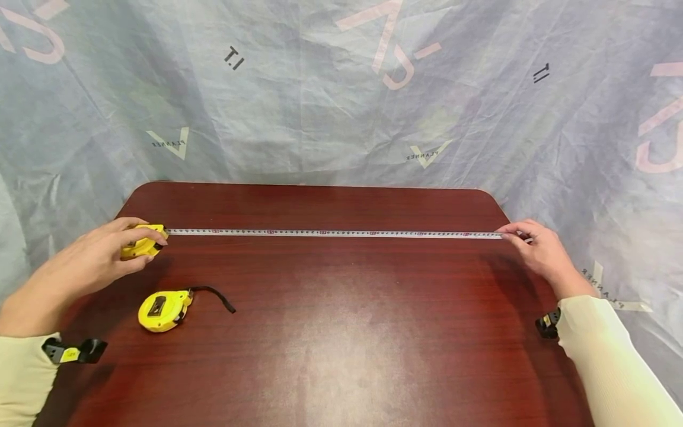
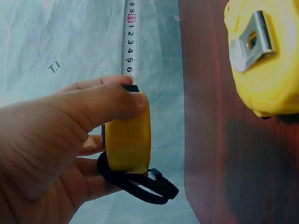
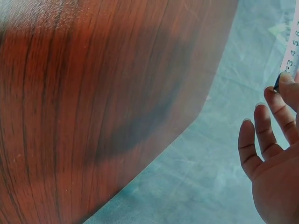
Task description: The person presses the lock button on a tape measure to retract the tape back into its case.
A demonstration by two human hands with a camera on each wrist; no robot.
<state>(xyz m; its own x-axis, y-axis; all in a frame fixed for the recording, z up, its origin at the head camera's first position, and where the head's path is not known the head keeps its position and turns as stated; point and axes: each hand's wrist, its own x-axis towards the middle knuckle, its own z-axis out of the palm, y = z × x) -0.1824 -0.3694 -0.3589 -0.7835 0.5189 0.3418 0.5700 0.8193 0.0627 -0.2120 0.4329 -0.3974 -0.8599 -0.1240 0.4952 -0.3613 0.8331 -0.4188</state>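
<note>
From my distant seat I read the head view as a dial laid on the glossy red-brown wooden table [image 1: 368,356], twelve at its far edge. At ten o'clock the person's left hand [image 1: 104,252] was clamped on a rounded yellow tape-measure case [image 1: 137,248], thumb on the near side and fingers over the far side. From that case a thin white measuring strip with black digits and red-marked tens [image 1: 347,235] ran straight across to two o'clock, where the right hand [image 1: 539,249] pinched its end, thumb and index finger together; I could not tell whether the strip touched the wood. In the right wrist view that hand's other fingers stood apart from the strip, curled loosely. In the left wrist view a black looped cord [image 2: 145,190] hung from the gripped case toward five o'clock, and the strip left it toward twelve. A second yellow tape measure with a metal clip [image 1: 160,311] lay on the table at nine o'clock, near the left hand but apart from it, its own black cord [image 1: 216,292] trailing toward three. Beyond the table, at twelve, hung a grey-blue sheet printed with letters [image 1: 299,107]. Both arms wore cream sleeves [image 1: 613,356].
</note>
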